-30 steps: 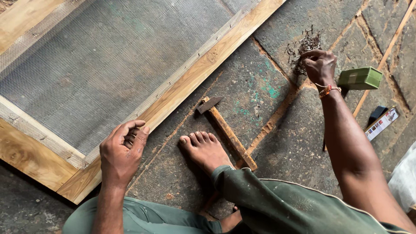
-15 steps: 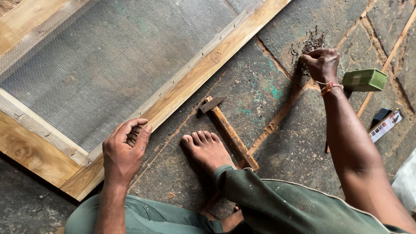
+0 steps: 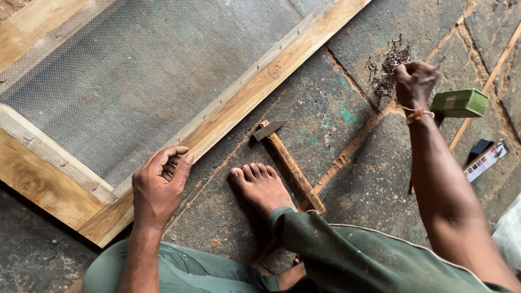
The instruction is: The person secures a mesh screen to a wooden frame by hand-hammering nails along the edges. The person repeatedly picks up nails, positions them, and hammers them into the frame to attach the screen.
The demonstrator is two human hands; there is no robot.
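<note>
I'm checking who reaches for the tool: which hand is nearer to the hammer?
Left. The left hand rests on the wooden frame, a little way left of the hammer. The right hand is farther off, closed over the pile of nails.

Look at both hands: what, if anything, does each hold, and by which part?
The left hand holds nothing; it rests on the wooden frame. The right hand is closed above the nail pile; whether it grips nails cannot be told.

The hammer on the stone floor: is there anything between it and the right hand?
Nothing visible lies between them. The hammer lies beside the bare foot, and only bare stone floor separates it from the right hand, which is closed above the pile of nails.
</note>
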